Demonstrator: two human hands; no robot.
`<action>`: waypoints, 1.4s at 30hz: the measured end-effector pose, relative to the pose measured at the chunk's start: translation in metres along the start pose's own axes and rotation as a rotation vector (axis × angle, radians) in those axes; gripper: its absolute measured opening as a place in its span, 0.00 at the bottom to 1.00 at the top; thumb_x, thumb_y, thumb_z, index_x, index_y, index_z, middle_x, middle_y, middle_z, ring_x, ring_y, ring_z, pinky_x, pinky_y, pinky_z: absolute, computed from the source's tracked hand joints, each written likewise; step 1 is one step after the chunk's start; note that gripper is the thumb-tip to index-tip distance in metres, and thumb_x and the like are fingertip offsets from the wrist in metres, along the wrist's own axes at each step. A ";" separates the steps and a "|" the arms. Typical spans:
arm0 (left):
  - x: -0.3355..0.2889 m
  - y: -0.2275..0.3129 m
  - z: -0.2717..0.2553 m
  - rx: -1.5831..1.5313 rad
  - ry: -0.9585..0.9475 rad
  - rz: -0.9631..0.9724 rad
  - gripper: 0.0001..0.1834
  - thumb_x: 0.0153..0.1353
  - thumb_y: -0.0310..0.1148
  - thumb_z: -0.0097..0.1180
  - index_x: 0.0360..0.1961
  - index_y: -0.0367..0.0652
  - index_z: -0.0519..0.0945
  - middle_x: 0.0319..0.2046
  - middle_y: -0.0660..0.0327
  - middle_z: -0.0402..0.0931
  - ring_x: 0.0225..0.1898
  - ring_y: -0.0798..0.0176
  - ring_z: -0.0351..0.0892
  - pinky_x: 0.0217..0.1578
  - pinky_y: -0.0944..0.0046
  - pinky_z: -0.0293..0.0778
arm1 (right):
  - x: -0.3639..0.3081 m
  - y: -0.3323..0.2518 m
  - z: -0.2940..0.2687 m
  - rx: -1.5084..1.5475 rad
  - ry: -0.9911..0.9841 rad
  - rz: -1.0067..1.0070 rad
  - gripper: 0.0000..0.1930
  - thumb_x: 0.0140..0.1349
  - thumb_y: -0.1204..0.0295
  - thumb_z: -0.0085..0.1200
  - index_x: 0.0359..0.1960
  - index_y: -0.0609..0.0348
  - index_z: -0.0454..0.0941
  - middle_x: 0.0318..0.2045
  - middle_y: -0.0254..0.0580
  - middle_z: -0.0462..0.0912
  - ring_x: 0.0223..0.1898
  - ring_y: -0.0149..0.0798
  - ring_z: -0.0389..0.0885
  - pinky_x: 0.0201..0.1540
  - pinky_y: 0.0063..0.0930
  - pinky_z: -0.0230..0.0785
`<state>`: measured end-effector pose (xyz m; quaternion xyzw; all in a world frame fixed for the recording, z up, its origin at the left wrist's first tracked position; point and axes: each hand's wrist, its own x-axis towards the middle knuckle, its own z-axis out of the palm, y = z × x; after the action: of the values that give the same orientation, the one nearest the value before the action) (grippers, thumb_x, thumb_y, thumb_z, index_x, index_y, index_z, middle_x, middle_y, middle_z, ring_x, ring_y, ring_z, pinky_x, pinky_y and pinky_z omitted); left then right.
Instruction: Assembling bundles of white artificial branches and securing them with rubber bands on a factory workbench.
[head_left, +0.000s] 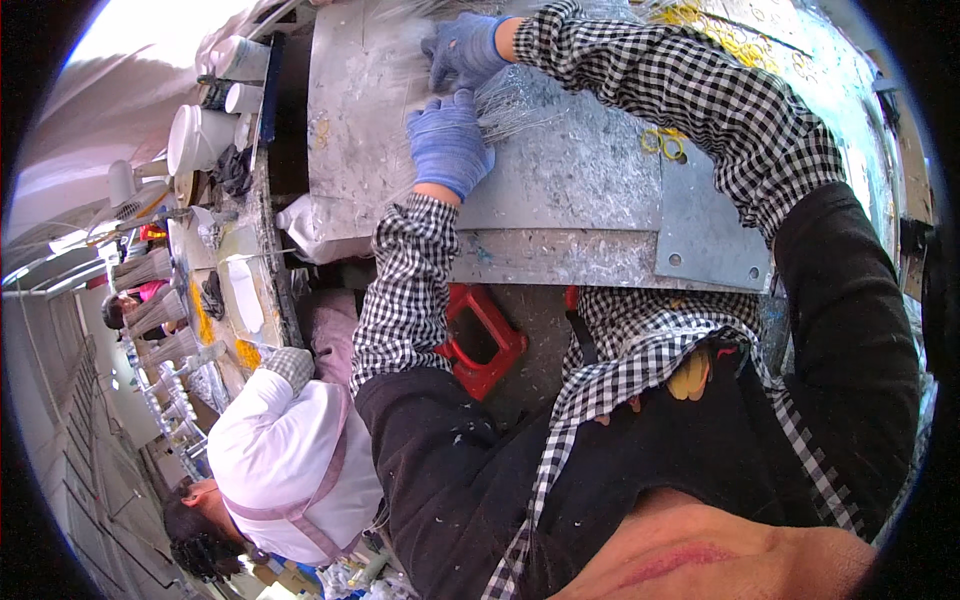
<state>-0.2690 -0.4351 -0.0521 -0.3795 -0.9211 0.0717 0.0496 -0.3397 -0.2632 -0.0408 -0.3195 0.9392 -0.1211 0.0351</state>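
Both my hands wear blue knit gloves and are over the grey metal-topped table (pixel 580 185). My left hand (pixel 450 145) is closed, its fingers bent around a bundle of thin clear strands (pixel 515 108) that fan out to the right. Just beyond it, my right hand (pixel 465 52) reaches in from the right, close to the left fingertips. Its thumb and forefinger look apart, with its other fingers partly hidden. More pale strands, smeared by motion, lie to the left of that hand.
Yellow-handled scissors (pixel 664 144) lie right of centre, with yellow loops (pixel 745 45) at the far right. A loose metal plate (pixel 710 225) overlaps the table's near edge. A red stool (pixel 487 345) stands below. At left a co-worker in white (pixel 285 440) works by a bench holding white buckets (pixel 200 138).
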 end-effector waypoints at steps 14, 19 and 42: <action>-0.050 0.017 -0.023 -0.069 -0.127 -0.020 0.32 0.40 0.41 0.69 0.51 0.49 0.78 0.49 0.58 0.77 0.53 0.53 0.74 0.54 0.48 0.65 | -0.042 0.027 -0.002 0.107 0.412 -0.270 0.15 0.60 0.63 0.53 0.47 0.49 0.84 0.39 0.47 0.85 0.45 0.52 0.82 0.48 0.42 0.74; -0.037 0.012 -0.007 -0.149 0.138 0.126 0.29 0.41 0.39 0.69 0.49 0.49 0.77 0.46 0.58 0.77 0.52 0.53 0.75 0.53 0.50 0.65 | -0.108 -0.010 0.016 0.076 0.017 -0.066 0.16 0.62 0.59 0.59 0.48 0.52 0.81 0.39 0.42 0.84 0.44 0.49 0.83 0.49 0.41 0.75; 0.037 0.018 -0.023 -0.074 -0.124 0.368 0.24 0.50 0.35 0.65 0.51 0.49 0.79 0.37 0.55 0.83 0.38 0.54 0.84 0.42 0.54 0.75 | -0.336 -0.030 -0.010 1.115 0.302 0.748 0.20 0.73 0.53 0.48 0.48 0.58 0.80 0.36 0.33 0.82 0.38 0.27 0.76 0.43 0.28 0.73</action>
<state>-0.2791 -0.3946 -0.0313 -0.5378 -0.8395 0.0691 -0.0353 -0.0568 -0.0799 -0.0272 0.1124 0.7783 -0.6092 0.1025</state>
